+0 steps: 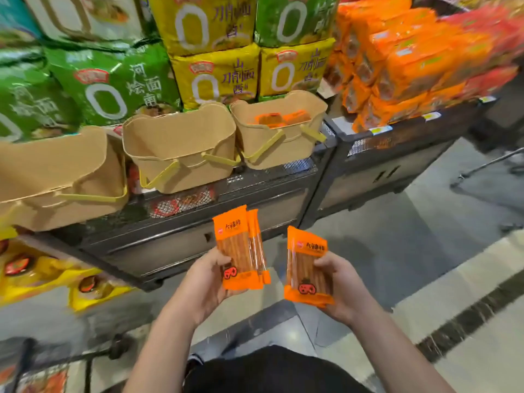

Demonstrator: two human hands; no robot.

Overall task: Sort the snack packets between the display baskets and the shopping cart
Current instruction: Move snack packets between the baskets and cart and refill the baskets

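My left hand [204, 282] grips a small stack of orange snack packets [238, 248], held upright in front of the dark display stand. My right hand [341, 282] grips another orange snack packet [307, 268] beside it, a short gap apart. Three tan display baskets stand on the shelf above: the left basket [54, 177], the middle basket [181, 148], which shows no packets, and the right basket [283, 137] with orange packets [279, 119] inside. The shopping cart's black frame [28, 361] shows at the bottom left corner.
Big green and yellow noodle bags [218, 78] are stacked behind the baskets. Orange packs [405, 69] pile up on the stand to the right. Yellow packs [42, 276] sit low at the left. Grey floor with a dark stripe [453, 316] lies to my right.
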